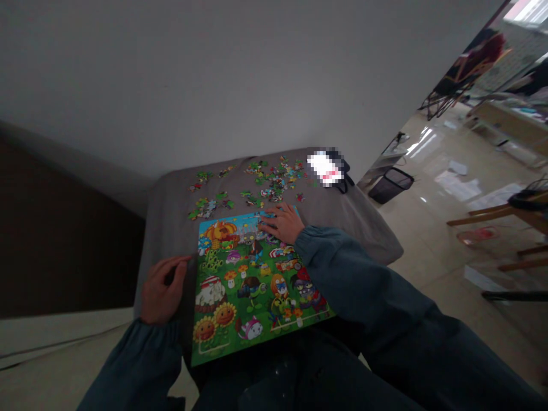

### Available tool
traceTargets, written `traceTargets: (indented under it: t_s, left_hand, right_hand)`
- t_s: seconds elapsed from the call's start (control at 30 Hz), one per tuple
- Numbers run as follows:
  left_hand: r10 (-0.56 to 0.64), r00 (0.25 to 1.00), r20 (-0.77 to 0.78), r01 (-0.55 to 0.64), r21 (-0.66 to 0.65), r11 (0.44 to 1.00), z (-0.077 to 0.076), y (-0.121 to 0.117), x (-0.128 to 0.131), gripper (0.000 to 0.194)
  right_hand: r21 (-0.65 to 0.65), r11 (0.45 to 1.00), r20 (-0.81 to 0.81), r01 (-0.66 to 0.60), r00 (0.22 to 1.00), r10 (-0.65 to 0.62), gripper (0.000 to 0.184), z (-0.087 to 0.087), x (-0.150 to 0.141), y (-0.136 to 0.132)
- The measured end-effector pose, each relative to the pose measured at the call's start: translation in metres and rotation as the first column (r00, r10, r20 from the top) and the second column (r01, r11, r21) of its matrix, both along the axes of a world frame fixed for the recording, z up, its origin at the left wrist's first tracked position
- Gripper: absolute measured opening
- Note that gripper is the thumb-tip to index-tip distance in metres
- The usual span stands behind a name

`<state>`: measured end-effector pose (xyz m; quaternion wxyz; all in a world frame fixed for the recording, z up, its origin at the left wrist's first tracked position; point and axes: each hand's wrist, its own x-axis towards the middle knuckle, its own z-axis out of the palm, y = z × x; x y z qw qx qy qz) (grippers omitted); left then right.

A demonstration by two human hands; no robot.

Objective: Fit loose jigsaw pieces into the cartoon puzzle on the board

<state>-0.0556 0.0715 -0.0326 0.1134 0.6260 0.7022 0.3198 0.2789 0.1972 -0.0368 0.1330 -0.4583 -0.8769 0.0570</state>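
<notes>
Glossy cardboard jigsaw puzzle (257,291) is being supported at the edge of a grey fabric cover (171,217), its surface being touched by the open right hand (280,222); its dark edge is being met by the curled left hand (162,291), grip unclear, while irregular loose pieces (274,182) are being spread beyond.

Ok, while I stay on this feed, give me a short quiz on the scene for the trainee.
1. Which of the hands rests on the top edge of the cartoon jigsaw puzzle, left or right?
2. True or false: the loose puzzle pieces lie on the grey cloth beyond the puzzle.
3. What stands on the floor just right of the grey cloth?

Key: 1. right hand; 2. true; 3. black mesh wastebasket
</notes>
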Motion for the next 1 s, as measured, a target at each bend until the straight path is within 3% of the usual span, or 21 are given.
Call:
traceTargets:
  t_s: [0.27, 0.6, 1.0]
  left_hand:
    - [-0.007, 1.0, -0.004, 0.007, 0.011, 1.0, -0.002, 0.0, -0.001, 0.04]
    - [-0.018, 1.0, -0.006, 0.018, 0.01, 1.0, -0.003, 0.002, -0.003, 0.041]
    - [-0.032, 0.999, 0.01, 0.032, 0.031, 0.999, -0.003, 0.001, -0.002, 0.038]
  right_hand:
    - [-0.001, 1.0, -0.051, -0.009, 0.999, 0.009, 0.043, -0.002, 0.0, 0.005]
    - [0.055, 0.996, -0.071, -0.065, 0.995, 0.069, 0.053, 0.001, 0.007, 0.007]
    - [0.025, 0.988, -0.017, -0.155, 0.988, 0.155, 0.037, 0.004, 0.009, 0.006]
